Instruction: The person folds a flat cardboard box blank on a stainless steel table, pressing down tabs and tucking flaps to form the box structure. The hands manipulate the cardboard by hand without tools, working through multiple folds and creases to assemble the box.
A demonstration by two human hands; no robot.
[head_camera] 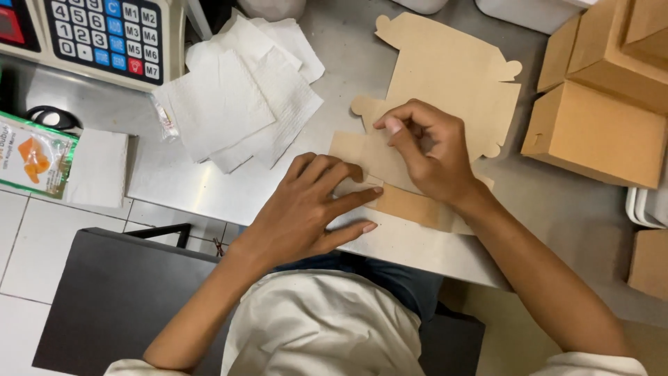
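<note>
Flat cardboard box blank (445,76) under left hand (313,209), right hand (428,150)

The flat box blank (445,76) under the hands is thin brown cardboard, matt and smooth, and the folded boxes (598,132) beside it are of the same material. The bench (174,174) is brushed metal with a dull shine. The white napkins (236,104) are soft paper with a fine embossed texture. The snack packet (31,157) is glossy plastic foil.
</note>
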